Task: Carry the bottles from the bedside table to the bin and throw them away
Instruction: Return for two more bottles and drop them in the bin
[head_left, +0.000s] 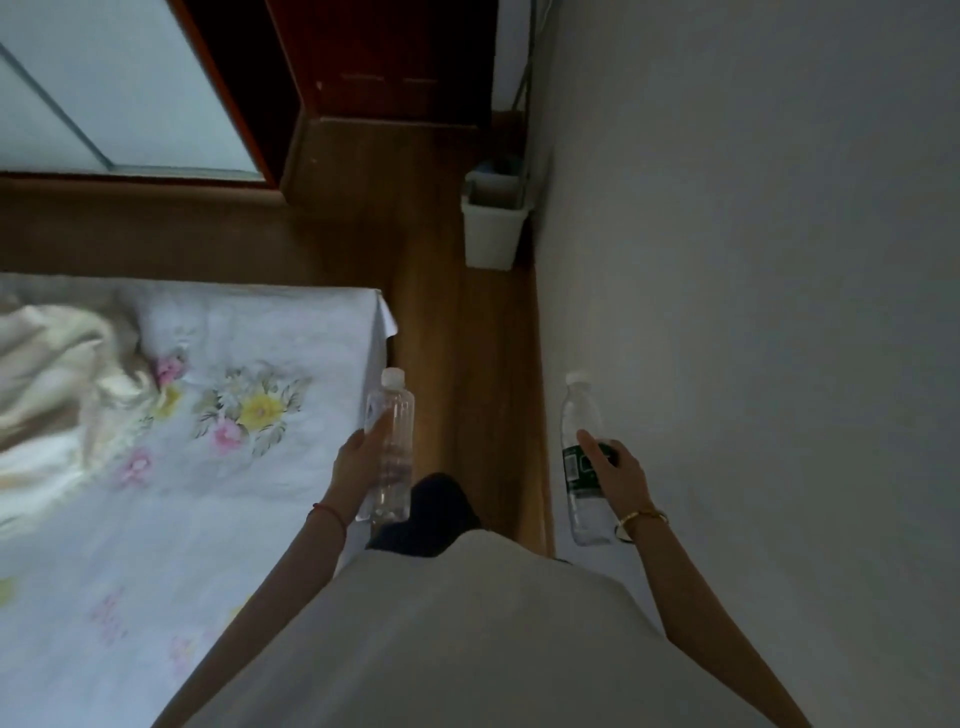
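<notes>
While walking: person carries bottles along wooden floor (467, 364) between bed (234, 415) and wall (753, 260).
Grip: left hand (358, 467) wrapped round clear unlabelled bottle (392, 415); right hand (615, 475) wrapped round green-labelled bottle (576, 457).
Advice: hold both firmly until directly over white bin (491, 234).

Head-worn wide view, facing forward and down, near the hands

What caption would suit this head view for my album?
Left hand holds a clear bottle, right hand a green-labelled bottle, facing the white bin beside the wall.
</notes>
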